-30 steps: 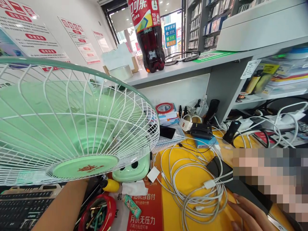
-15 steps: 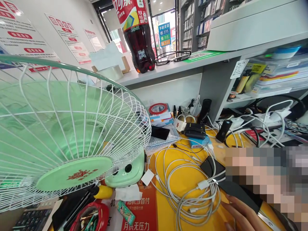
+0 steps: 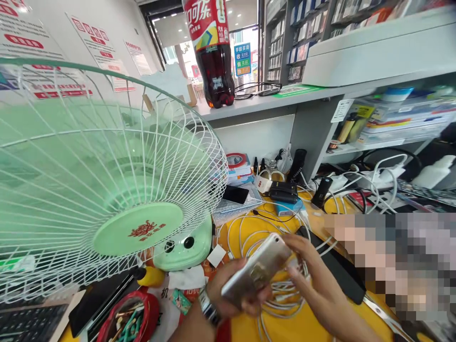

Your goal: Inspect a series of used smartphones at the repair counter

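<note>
— low in the middle of the frame, what are your hands doing?

— my left hand (image 3: 231, 297) grips a pale gold phone (image 3: 258, 268) from underneath, fingers curled round its lower end. the phone is tilted, its back facing up, with one end pointing toward the upper right. my right hand (image 3: 306, 268) comes in from the lower right and pinches the phone's upper end between thumb and fingers. a metal watch (image 3: 205, 300) sits on my left wrist.

— and what lies under them?

— a loose tangle of white cables (image 3: 256, 228) on the yellow desk mat (image 3: 302, 327), partly hidden by my hands. a flat black device (image 3: 338, 273) lies just beside my right hand, toward the right.

— what fills the left half?

— a mint-green fan (image 3: 107, 175) with a white wire cage, blurred, its base with two dark knobs touching the mat's edge. at the bottom left there is a red pouch (image 3: 128, 320) holding small tools, and a black keyboard (image 3: 28, 323) in the corner.

— further back?

— a cola bottle (image 3: 213, 52) stands on the grey counter (image 3: 285, 97) at the top centre, with black glasses (image 3: 258, 89) beside it. a roll of red tape (image 3: 237, 160) rests on a stack near the middle. the right side is pixelated, so i cannot tell what is there.
</note>
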Motion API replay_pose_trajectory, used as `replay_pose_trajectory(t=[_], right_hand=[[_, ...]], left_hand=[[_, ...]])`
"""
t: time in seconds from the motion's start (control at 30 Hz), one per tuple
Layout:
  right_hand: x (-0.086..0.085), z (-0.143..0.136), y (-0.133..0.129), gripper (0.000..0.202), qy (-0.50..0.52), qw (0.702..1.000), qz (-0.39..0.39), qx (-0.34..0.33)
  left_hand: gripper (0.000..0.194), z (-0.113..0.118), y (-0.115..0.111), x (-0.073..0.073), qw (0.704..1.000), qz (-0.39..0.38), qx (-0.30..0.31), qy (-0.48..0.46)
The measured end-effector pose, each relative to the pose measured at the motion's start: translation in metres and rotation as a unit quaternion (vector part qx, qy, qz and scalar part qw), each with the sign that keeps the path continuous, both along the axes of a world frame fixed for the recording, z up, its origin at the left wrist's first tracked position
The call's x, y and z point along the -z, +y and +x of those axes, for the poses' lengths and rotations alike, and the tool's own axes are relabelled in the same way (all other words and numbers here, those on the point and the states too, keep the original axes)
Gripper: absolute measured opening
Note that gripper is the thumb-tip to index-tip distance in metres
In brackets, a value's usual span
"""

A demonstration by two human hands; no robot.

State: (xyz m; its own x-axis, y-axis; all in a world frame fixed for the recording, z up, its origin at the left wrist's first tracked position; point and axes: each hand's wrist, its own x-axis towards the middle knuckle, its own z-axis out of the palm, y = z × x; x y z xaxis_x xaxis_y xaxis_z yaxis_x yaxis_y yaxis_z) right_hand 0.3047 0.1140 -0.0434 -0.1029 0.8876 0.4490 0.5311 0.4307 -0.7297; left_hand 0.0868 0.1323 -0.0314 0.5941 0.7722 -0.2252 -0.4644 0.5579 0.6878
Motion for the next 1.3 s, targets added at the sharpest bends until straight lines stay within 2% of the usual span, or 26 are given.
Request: replay_pose_trajectory(t=[0.07,0.1,0.13,0.2,0.3,0.43,0.53,0.6,0.67,0.73,0.77,0.83,0.9,0.93,0.97,1.03,1.2,1.3], right_hand=[[-0.01,-0.008,0.033,0.036,0.116,0.989,-0.082,-0.038],[-0.012,-0.009,0.048,0.032,0.168,0.978,-0.114,-0.044],[-0.012,-0.009,0.061,0.031,0.212,0.968,-0.129,-0.044],[-0.007,-0.009,0.077,0.033,0.247,0.96,-0.131,-0.03],[0.005,-0.01,0.077,0.034,0.268,0.955,-0.126,-0.008],[0.013,-0.019,0.063,0.031,0.299,0.94,-0.164,0.003],[0.014,-0.023,0.059,0.032,0.327,0.923,-0.203,-0.009],[0.015,-0.024,0.059,0.031,0.332,0.922,-0.199,-0.015],[0.016,-0.024,0.061,0.03,0.328,0.927,-0.184,-0.02],[0.016,-0.023,0.062,0.037,0.327,0.927,-0.179,-0.031],[0.015,-0.023,0.061,0.044,0.33,0.926,-0.181,-0.039],[0.013,-0.024,0.059,0.052,0.344,0.916,-0.189,-0.077],[0.01,-0.025,0.056,0.047,0.363,0.899,-0.2,-0.144],[0.009,-0.026,0.054,0.044,0.372,0.887,-0.205,-0.179],[0.008,-0.027,0.052,0.043,0.38,0.877,-0.209,-0.207],[0.006,-0.03,0.049,0.044,0.387,0.868,-0.21,-0.23],[0.004,-0.035,0.046,0.049,0.386,0.877,-0.191,-0.215],[0.005,-0.035,0.045,0.06,0.443,0.841,-0.219,-0.221]], left_hand=[[0.041,0.012,0.019,0.002,0.999,-0.021,0.043,-0.024],[0.044,0.017,0.028,0.003,0.998,-0.028,0.041,-0.034],[0.048,0.02,0.036,0.004,0.998,-0.034,0.015,-0.041],[0.055,0.025,0.043,0.008,0.997,-0.025,-0.074,-0.026],[0.047,0.027,0.039,0.019,0.976,0.056,-0.194,0.078],[0.034,0.03,0.03,0.028,0.952,0.115,-0.23,0.163],[0.034,0.031,0.028,0.028,0.929,0.152,-0.261,0.213],[0.031,0.032,0.026,0.029,0.912,0.18,-0.279,0.24],[0.023,0.033,0.022,0.031,0.888,0.226,-0.298,0.267],[0.013,0.032,0.018,0.035,0.85,0.302,-0.312,0.297],[0.014,0.03,0.017,0.038,0.823,0.358,-0.317,0.307],[0.03,0.026,0.017,0.043,0.749,0.488,-0.306,0.327],[0.044,0.021,0.019,0.045,0.675,0.588,-0.284,0.343],[0.048,0.018,0.02,0.045,0.652,0.615,-0.275,0.349],[0.05,0.017,0.021,0.045,0.641,0.625,-0.271,0.353],[0.055,0.015,0.022,0.044,0.638,0.625,-0.279,0.353],[0.053,0.015,0.021,0.044,0.634,0.629,-0.272,0.359],[0.054,0.015,0.019,0.041,0.611,0.646,-0.274,0.368]])
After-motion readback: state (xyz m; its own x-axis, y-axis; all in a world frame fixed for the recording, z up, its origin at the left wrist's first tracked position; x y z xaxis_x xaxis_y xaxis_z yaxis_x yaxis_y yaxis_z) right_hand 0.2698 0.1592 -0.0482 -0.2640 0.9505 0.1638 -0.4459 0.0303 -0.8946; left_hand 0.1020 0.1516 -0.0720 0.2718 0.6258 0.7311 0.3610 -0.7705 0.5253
